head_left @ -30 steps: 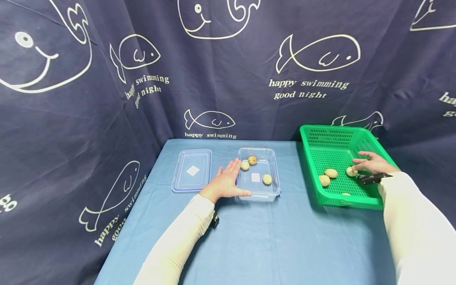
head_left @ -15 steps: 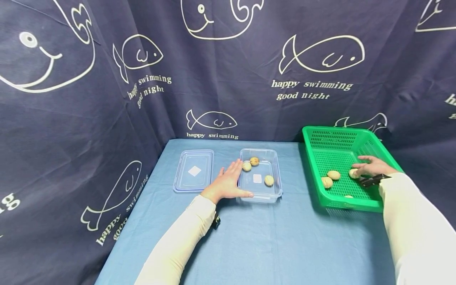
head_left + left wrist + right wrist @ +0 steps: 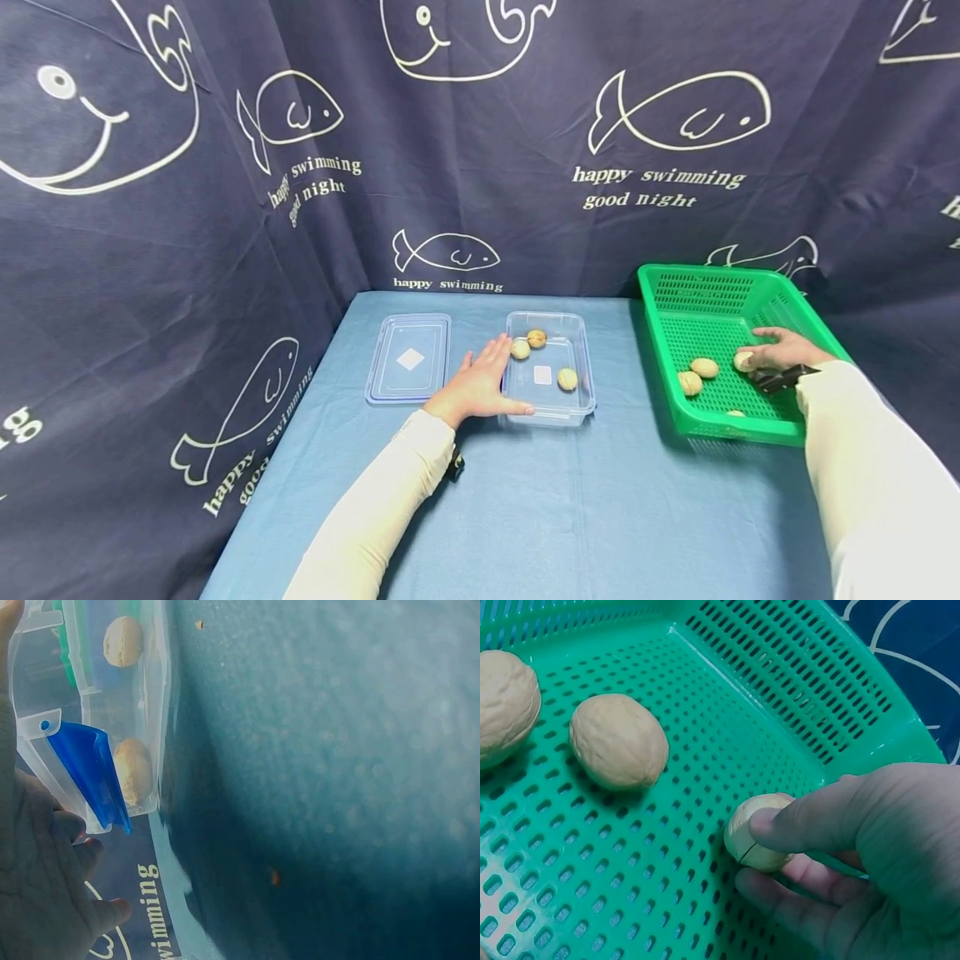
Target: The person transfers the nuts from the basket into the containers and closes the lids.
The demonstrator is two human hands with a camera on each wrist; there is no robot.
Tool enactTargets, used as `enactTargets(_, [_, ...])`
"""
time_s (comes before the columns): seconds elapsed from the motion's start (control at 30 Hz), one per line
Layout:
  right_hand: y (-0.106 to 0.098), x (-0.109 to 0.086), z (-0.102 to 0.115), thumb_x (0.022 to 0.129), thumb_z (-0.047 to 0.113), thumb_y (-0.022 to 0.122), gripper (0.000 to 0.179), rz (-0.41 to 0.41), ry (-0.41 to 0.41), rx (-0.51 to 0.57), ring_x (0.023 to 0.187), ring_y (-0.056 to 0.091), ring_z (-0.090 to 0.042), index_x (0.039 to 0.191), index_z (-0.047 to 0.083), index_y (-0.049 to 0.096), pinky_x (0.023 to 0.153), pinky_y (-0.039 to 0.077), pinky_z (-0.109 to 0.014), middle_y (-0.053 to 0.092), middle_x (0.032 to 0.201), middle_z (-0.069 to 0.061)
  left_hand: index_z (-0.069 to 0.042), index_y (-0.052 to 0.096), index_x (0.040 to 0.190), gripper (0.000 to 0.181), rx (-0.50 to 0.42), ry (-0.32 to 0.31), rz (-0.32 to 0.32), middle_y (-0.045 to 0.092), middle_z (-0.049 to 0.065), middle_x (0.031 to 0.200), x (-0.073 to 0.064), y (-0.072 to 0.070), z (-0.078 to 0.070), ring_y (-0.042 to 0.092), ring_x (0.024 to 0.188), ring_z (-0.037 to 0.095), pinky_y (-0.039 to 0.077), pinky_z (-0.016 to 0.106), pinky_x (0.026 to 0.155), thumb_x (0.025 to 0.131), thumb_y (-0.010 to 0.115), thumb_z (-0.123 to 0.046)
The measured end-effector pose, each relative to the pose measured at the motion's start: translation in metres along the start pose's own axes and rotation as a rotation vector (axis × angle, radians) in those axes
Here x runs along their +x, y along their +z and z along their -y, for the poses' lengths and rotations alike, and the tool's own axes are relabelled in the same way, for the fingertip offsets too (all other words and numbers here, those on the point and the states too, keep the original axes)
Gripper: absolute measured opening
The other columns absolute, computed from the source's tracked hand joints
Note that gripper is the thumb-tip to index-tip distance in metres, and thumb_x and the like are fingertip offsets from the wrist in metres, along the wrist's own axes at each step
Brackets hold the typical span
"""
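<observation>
In the green basket (image 3: 678,414) at the right, my right hand (image 3: 783,350) pinches a walnut (image 3: 754,832) between thumb and fingers, low over the perforated floor. Two more walnuts (image 3: 619,741) lie beside it in the right wrist view, and part of another walnut (image 3: 736,413) shows behind the basket's near rim. My left hand (image 3: 474,387), its fingers straight and spread, rests against the left side of a clear plastic container (image 3: 549,412). Several walnuts (image 3: 567,379) lie inside that container. The left wrist view shows its blue clip (image 3: 91,772) near the fingers.
A clear lid (image 3: 408,387) with a blue rim lies on the blue tablecloth (image 3: 525,517), left of the container. A dark curtain (image 3: 517,158) with fish drawings hangs behind the table and along its left side. Tiny crumbs (image 3: 275,877) dot the cloth.
My right hand has lowered slightly and its fingers have closed round the walnut. The left hand stays against the container. The head view has shifted a little.
</observation>
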State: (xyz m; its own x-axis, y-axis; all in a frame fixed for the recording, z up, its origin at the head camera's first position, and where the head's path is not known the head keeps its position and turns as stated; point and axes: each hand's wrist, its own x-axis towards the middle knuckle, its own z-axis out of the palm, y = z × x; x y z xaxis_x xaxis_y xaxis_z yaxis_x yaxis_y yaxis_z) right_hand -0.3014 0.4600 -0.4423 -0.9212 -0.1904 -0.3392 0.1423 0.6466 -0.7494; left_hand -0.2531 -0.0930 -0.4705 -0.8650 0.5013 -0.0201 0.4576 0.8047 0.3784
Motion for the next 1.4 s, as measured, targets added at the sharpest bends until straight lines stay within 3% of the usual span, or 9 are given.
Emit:
enactTargets(0.13, [0.000,-0.001,0.004,0.094,-0.006,0.062,0.095,-0.003,-0.004,0.197,0.085,0.073,-0.015,0.146,-0.022,-0.016,0.078,0.060,-0.036,0.074,0.109,-0.016,-0.012,0.004,0.164,0.130,0.003,-0.001,0.002,0.003,0.005,0.171,0.001,0.000,-0.001,0.007,0.156,0.022,0.010,0.060,0.121,0.072,0.068,-0.080])
enactTargets(0.2, [0.001,-0.001,0.008,0.095,-0.006,0.060,0.096,-0.009,-0.007,0.274,0.087,0.072,-0.010,0.148,-0.018,-0.020,0.082,0.059,-0.036,0.075,0.103,0.002,-0.012,0.004,0.164,0.131,0.004,-0.001,0.005,0.003,0.005,0.171,0.001,0.000,-0.001,0.007,0.156,0.023,0.010,0.060,0.121,0.072,0.068,-0.080])
enactTargets(0.3, [0.003,-0.001,0.014,0.097,-0.006,0.059,0.098,-0.014,0.002,0.368,0.089,0.069,-0.004,0.151,-0.010,-0.023,0.088,0.058,-0.035,0.071,0.099,0.016,-0.012,0.004,0.164,0.131,-0.002,-0.001,0.008,0.003,0.006,0.171,0.001,0.000,-0.001,0.007,0.156,0.023,0.010,0.060,0.121,0.072,0.068,-0.080])
enactTargets(0.4, [0.003,0.000,0.019,0.098,-0.005,0.057,0.098,-0.011,0.013,0.409,0.091,0.068,-0.002,0.153,-0.005,-0.024,0.090,0.057,-0.034,0.069,0.096,0.021,-0.012,0.004,0.164,0.131,-0.008,-0.004,0.010,0.004,0.006,0.171,0.000,-0.002,-0.002,0.007,0.156,0.023,0.010,0.059,0.121,0.073,0.068,-0.079])
enactTargets(0.63, [0.008,0.002,0.023,0.097,-0.009,0.055,0.098,0.007,-0.013,0.466,0.093,0.067,0.000,0.154,-0.002,-0.024,0.089,0.056,-0.031,0.069,0.098,0.019,-0.013,0.003,0.164,0.130,-0.014,-0.008,0.013,0.003,0.006,0.171,-0.001,-0.002,-0.002,0.005,0.156,0.021,0.009,0.058,0.122,0.073,0.068,-0.079])
enactTargets(1.4, [0.036,0.006,0.082,0.097,-0.011,0.054,0.088,-0.034,-0.173,0.483,0.101,0.068,-0.003,0.158,-0.002,-0.009,0.085,0.057,-0.033,0.070,0.106,0.012,-0.012,0.003,0.164,0.128,-0.002,-0.006,0.012,0.003,0.006,0.171,-0.001,-0.001,-0.005,0.006,0.156,0.022,0.009,0.058,0.121,0.075,0.067,-0.078])
